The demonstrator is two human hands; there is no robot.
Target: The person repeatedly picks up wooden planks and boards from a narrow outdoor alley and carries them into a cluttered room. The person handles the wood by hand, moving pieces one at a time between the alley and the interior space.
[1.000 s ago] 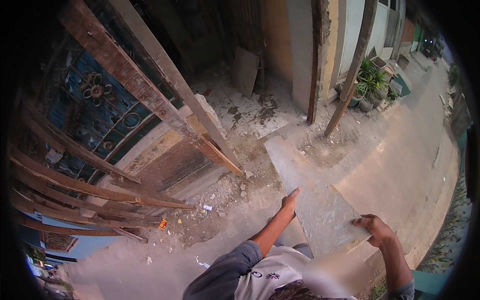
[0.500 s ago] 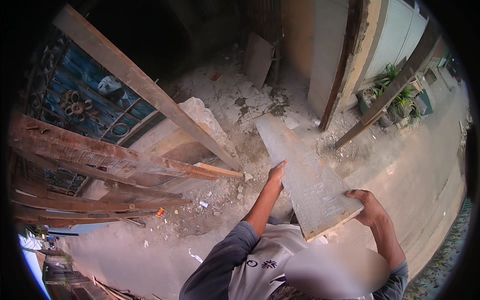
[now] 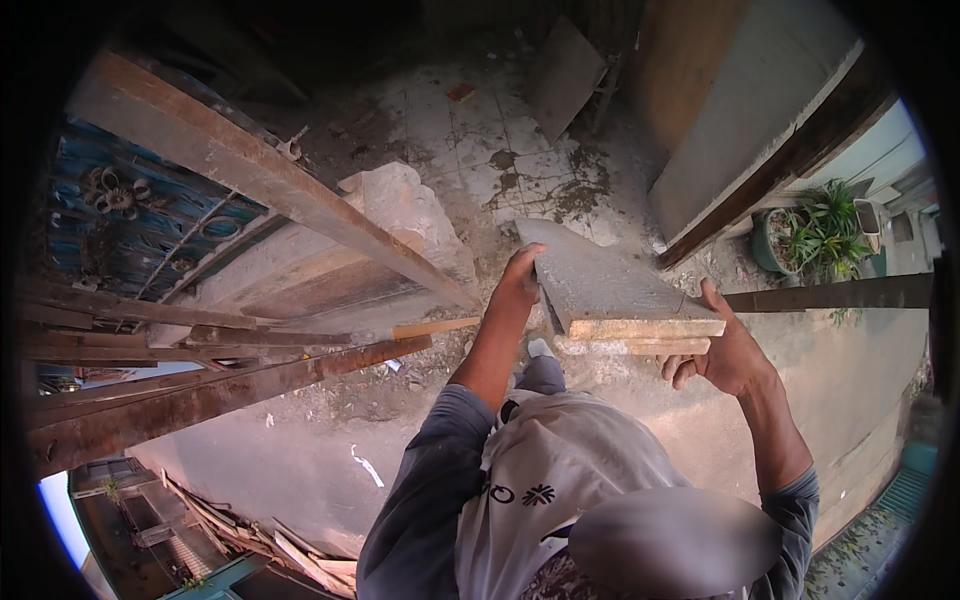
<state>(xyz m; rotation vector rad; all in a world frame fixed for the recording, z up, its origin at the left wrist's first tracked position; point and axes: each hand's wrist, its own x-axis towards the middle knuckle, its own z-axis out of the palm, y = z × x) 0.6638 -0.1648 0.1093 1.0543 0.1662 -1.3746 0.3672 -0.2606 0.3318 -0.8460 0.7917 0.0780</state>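
A wide grey wooden board [image 3: 600,280], coated in dried cement, is held in front of my chest, its cut end toward me. My left hand [image 3: 520,282] grips its left edge. My right hand [image 3: 725,350] clasps the near right corner from below. A second thinner plank [image 3: 640,346] shows just under the board's near end.
Long rusty brown timbers [image 3: 250,180] lean across the left, over a blue ornamental metal gate [image 3: 120,220]. A pale broken concrete chunk [image 3: 410,210] lies on the dirty ground. A flat panel [image 3: 565,75] leans at the back. A potted plant [image 3: 800,235] stands at right beside a dark beam [image 3: 830,293].
The board has come closer and swung more level in front of me. My view has tilted further down, and both hands stay on the board.
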